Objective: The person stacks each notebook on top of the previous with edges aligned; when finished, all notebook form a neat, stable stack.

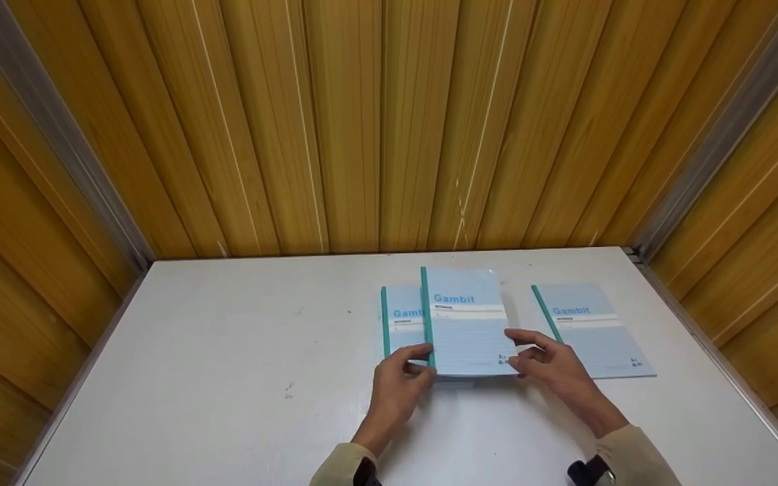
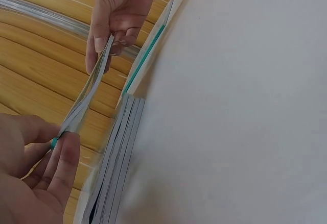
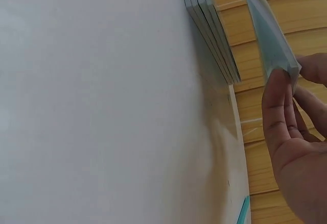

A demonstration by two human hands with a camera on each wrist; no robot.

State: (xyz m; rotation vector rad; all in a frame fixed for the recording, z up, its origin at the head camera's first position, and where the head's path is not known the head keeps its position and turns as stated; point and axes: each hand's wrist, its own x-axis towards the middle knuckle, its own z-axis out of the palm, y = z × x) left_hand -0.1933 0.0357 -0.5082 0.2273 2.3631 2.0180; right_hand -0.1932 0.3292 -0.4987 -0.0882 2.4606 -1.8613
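Both hands hold a light blue notebook (image 1: 467, 324) with a green spine, raised above the table. My left hand (image 1: 397, 388) pinches its spine edge near the lower left corner. On the opposite edge, the fingers and thumb of my right hand (image 1: 558, 378) pinch the lower right side. Below and slightly left lies a stack of matching notebooks (image 2: 117, 157), partly covered by the held one in the head view; its page edges show in both wrist views. A single similar notebook (image 1: 595, 337) lies tilted on the table, right of the stack and beyond my right hand.
The white table (image 1: 227, 351) carries a few small dark marks. Wood-patterned panels (image 1: 348, 135) stand behind it and along both sides, with grey metal posts (image 1: 706, 121) at the corners.
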